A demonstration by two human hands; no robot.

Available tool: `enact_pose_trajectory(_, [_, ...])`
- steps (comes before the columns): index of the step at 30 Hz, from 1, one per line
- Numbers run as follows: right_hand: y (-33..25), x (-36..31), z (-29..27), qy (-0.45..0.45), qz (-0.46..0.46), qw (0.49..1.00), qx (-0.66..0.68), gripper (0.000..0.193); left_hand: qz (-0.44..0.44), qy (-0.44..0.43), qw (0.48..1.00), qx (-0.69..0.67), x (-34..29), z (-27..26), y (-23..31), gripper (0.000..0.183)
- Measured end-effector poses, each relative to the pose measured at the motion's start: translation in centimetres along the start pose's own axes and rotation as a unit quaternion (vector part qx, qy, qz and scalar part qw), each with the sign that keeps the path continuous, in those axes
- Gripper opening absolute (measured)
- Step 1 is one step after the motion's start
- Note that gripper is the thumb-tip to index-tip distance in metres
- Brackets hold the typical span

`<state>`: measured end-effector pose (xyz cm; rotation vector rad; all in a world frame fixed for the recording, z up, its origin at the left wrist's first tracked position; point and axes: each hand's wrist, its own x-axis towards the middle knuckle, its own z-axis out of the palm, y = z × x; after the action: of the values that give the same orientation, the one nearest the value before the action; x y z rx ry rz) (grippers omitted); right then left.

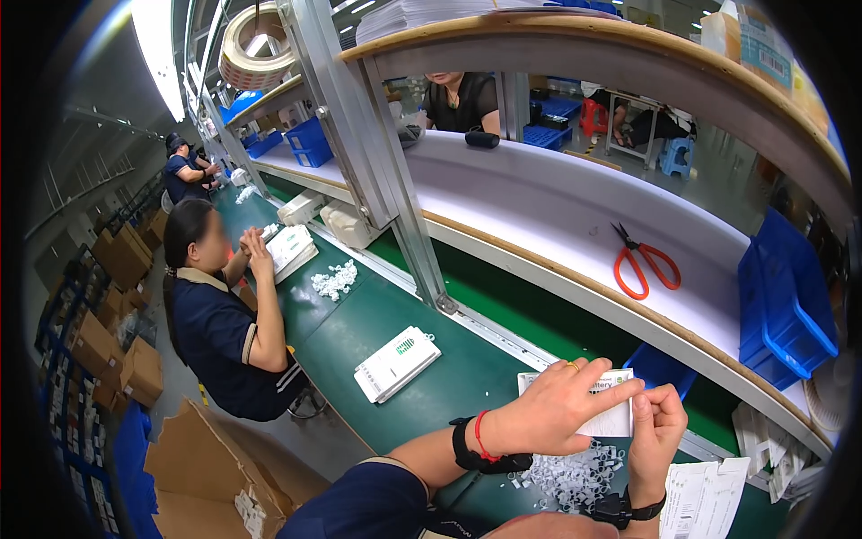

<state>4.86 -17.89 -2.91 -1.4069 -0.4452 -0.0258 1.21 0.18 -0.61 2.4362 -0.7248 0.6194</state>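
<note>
My left hand (561, 406) lies across a white printed package (614, 420), its fingers stretched out over the top and toward the right edge. At that edge my right hand (657, 429) is closed, thumb and fingers pinched together against the package. Whether a small part is also between those fingertips is hidden. Below both hands a heap of small white, partly clear plastic clips (567, 476) is spread on the green bench. A white printed sheet of card (705, 499) lies beside my right wrist.
Left along the green bench (337, 382) lies a stack of white packages (397, 362). Farther on, a co-worker (235, 305) sits by another clip pile (334, 280). Red-handled pliers (642, 262) and a blue bin (781, 301) occupy the shelf. An open carton (202, 467) stands lower left.
</note>
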Motion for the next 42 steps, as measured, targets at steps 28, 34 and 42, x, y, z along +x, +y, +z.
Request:
enact_pose_trajectory(28, [-0.2, 0.5, -0.5, -0.059, 0.043, 0.994, 0.079, 0.011, -0.015, -0.043, 0.999, 0.012, 0.2, -0.4, 0.1, 0.078])
enact_pose_trajectory(34, [-0.3, 0.5, -0.4, -0.071, 0.086, 0.991, 0.08, 0.012, -0.021, -0.041, 0.999, 0.017, 0.0, -0.3, 0.2, 0.076])
enact_pose_trajectory(42, [0.1, 0.6, -1.9, -0.073, 0.052, 0.995, -0.044, 0.016, -0.012, -0.043, 0.999, 0.027, 0.2, -0.4, 0.1, 0.077])
